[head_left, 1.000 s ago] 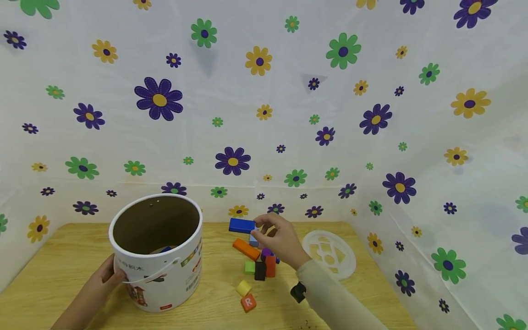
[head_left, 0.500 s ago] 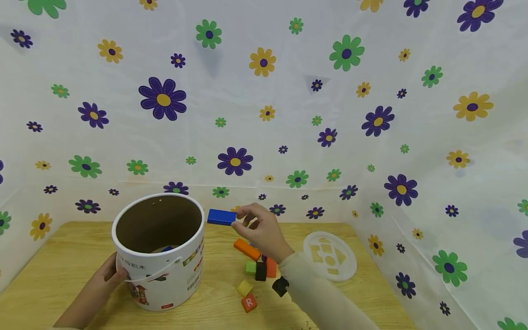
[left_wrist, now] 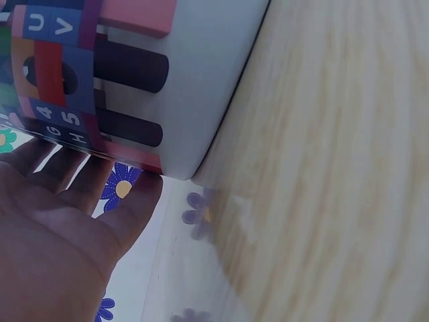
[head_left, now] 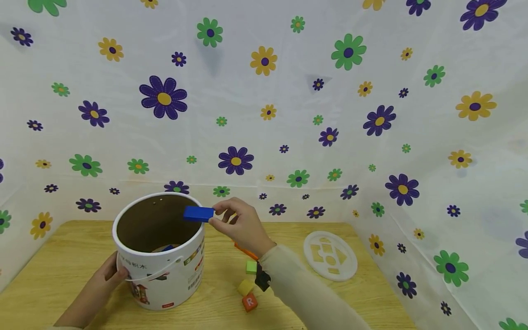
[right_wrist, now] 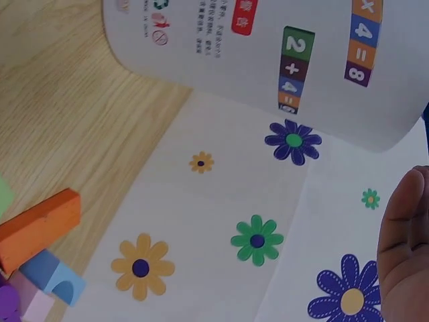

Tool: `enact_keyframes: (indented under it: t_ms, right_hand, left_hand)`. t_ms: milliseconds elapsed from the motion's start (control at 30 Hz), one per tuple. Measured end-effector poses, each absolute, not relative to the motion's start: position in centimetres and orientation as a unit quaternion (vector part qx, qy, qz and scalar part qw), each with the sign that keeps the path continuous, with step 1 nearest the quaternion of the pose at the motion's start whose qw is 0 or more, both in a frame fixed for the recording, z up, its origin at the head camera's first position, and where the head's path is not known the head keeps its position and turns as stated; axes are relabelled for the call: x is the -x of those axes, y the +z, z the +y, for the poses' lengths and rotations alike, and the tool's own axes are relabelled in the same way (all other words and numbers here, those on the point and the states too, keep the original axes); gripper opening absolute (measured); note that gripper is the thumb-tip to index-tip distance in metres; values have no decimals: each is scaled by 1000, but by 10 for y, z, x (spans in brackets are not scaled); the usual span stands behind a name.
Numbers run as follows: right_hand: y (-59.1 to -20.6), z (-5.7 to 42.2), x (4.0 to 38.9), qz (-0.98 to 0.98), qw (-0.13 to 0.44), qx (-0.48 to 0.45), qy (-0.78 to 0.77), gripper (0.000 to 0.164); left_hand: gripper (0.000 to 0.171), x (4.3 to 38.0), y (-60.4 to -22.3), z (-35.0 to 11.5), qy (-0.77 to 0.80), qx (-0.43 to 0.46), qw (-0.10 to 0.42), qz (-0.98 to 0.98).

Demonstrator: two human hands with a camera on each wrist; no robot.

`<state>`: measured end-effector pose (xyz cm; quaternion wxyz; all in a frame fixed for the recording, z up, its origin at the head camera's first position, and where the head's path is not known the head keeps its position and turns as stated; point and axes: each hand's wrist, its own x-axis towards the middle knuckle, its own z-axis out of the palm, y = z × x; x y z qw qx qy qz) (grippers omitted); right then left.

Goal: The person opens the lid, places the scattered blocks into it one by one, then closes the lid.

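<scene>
My right hand (head_left: 243,227) pinches a blue rectangular wooden block (head_left: 198,214) by its right end, between thumb and fingers. The block overlaps the right rim of a white bucket (head_left: 165,279) in the head view, its free end over the opening. Around the bucket's left side my left hand (head_left: 99,286) holds on, thumb at the front by the handle. Its fingers (left_wrist: 134,208) lie against the printed wall in the left wrist view. Inside the bucket a bit of blue (head_left: 168,248) shows. Only part of my right hand (right_wrist: 405,248) appears in the right wrist view.
Near my right forearm lie a green block (head_left: 251,267), a yellow block (head_left: 246,287) and a red block with an R (head_left: 249,302). An orange bar (right_wrist: 40,228) rests beside more blocks. A white disc with cut-out shapes (head_left: 350,266) lies right. Flowered sheeting (head_left: 264,137) surrounds the wooden table.
My right hand has carried the blue block left and slightly up, from over the loose blocks to the bucket's rim. My left hand stays on the bucket.
</scene>
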<state>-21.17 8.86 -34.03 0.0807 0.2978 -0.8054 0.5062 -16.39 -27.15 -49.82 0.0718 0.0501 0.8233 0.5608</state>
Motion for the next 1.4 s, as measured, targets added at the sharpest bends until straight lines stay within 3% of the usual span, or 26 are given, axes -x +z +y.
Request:
enact_keyframes:
  t_ms: [567,767,1033,1400]
  right_hand:
    - [-337,74,211,-828,64,-303,467,24]
    - [-347,112,216,-834,71,-304,455,18]
    - [-382,186,221,-878,72,-232,413,15]
    - [-440,248,225,-938,2,-148,312,26]
  left_hand:
    - [83,163,-499,-269,558,-54,63,825]
    - [83,164,-500,-270,555,-53,64,828]
    - [84,165,-500,-272,561,-51,74,823]
    - [85,163,-500,-272,557,-45,75,826]
